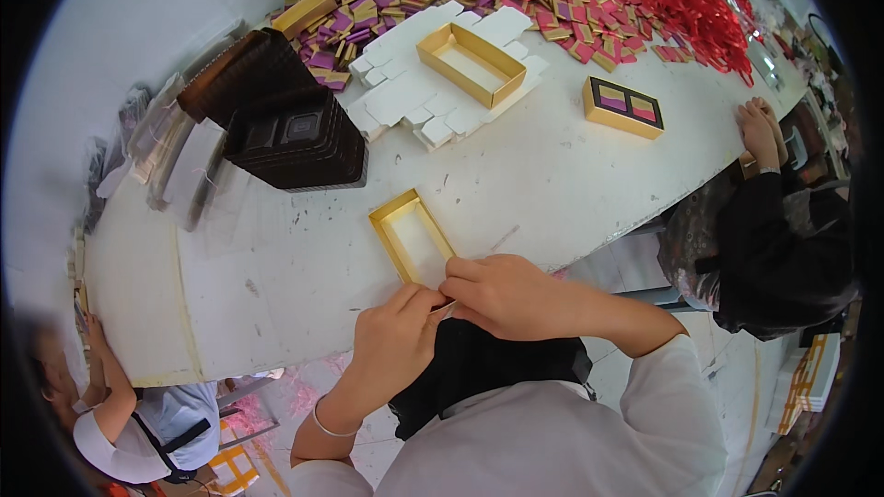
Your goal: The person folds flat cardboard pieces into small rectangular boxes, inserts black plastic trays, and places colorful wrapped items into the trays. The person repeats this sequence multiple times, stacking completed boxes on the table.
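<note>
The fingertips of the left hand (394, 331) and the right hand (502, 293) meet at lower centre, pinched closed on a thin, pale-edged piece (444, 307); whether it is a flap of the gold box or a separate slip cannot be told. The open gold box (389, 236), pale inside, lies on the white table (525, 189) directly above the fingers in the frame, its long axis slanting steeply from upper left to lower right, its near end against the hands. The right hand is nearer, its knuckles overlapping the lower right corner; the left sits just below the lower left one. Farther up and left stands a stack of black plastic trays (318, 152); at upper centre, a second gold box (470, 64) rests on white folded cardboard pieces (382, 110), and right of it is a gold box with a black two-window insert (623, 109). Small purple-and-gold and pink-and-gold packets (552, 0) pile along the top, beside red ribbons (686, 5). The fingers hide the near end wall, and the dark fisheye rim crops a co-worker at left (161, 433).
</note>
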`<state>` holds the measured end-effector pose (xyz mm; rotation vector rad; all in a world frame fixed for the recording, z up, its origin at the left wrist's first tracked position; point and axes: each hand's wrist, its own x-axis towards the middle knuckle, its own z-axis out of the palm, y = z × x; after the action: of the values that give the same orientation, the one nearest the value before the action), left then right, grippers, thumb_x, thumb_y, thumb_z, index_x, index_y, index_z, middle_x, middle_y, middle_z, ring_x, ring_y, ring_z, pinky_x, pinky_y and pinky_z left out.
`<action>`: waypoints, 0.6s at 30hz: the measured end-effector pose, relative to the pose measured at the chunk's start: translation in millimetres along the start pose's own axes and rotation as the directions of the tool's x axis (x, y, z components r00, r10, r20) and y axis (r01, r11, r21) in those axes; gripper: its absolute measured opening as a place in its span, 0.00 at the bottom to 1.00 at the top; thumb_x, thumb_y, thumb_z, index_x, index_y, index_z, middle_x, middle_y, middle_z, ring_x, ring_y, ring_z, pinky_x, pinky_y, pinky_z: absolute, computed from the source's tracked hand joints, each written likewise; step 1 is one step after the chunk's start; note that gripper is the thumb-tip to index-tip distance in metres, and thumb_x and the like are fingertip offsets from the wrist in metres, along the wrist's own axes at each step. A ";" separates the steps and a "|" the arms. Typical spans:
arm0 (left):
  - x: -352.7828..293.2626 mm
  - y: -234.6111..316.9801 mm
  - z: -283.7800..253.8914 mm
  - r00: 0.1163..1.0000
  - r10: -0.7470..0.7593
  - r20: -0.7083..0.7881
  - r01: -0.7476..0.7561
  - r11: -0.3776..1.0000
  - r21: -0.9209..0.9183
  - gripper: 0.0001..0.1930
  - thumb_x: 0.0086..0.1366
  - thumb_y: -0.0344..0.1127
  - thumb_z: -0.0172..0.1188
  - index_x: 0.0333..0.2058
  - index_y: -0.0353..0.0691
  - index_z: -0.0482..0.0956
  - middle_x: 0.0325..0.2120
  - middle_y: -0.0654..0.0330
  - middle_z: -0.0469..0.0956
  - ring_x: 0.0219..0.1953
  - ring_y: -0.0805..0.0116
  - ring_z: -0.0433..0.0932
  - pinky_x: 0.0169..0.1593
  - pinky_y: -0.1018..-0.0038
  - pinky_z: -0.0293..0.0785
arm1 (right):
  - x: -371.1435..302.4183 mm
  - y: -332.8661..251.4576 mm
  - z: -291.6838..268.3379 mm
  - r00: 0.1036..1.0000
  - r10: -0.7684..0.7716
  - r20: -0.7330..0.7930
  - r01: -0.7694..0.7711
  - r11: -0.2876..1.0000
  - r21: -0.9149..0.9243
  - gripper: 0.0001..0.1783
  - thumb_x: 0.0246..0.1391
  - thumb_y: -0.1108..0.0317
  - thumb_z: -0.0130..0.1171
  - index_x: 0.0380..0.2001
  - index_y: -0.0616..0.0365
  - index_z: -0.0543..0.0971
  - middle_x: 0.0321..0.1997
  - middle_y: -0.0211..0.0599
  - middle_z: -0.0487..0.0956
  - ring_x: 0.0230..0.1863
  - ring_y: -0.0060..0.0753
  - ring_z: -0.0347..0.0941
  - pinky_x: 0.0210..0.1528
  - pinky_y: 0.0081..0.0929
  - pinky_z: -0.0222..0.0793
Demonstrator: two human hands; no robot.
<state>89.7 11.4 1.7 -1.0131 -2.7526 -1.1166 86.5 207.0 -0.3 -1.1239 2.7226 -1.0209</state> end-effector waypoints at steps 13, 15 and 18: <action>-15.4 -19.9 5.4 0.966 0.106 -0.236 -0.081 0.990 0.114 0.14 0.49 0.29 0.69 0.34 0.40 0.74 0.27 0.61 0.72 0.24 0.66 0.71 0.24 0.71 0.67 | 5.4 -16.0 -4.0 0.995 -0.102 -0.006 0.095 0.947 -0.308 0.10 0.43 0.72 0.61 0.34 0.55 0.78 0.33 0.27 0.70 0.36 0.30 0.65 0.37 0.25 0.58; -12.6 -21.5 6.1 0.969 0.126 -0.215 -0.115 0.992 0.059 0.15 0.49 0.27 0.68 0.35 0.39 0.73 0.24 0.61 0.71 0.24 0.64 0.71 0.25 0.70 0.67 | 10.2 -17.5 -5.4 0.992 -0.102 0.070 0.119 0.946 -0.301 0.10 0.44 0.74 0.60 0.34 0.55 0.78 0.34 0.27 0.70 0.37 0.30 0.64 0.40 0.26 0.57; -14.1 -14.3 3.6 0.982 -0.123 -0.140 0.108 0.988 -0.112 0.18 0.49 0.24 0.67 0.37 0.39 0.70 0.23 0.59 0.72 0.25 0.62 0.72 0.25 0.69 0.68 | 15.5 -11.4 7.7 0.990 -0.138 0.010 0.135 0.952 -0.276 0.12 0.39 0.74 0.59 0.32 0.60 0.77 0.33 0.29 0.69 0.38 0.31 0.62 0.43 0.29 0.55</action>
<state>93.6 -2.0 -13.1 -0.7525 -2.6918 -1.3052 84.1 186.8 3.6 -1.3658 2.8965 -0.6708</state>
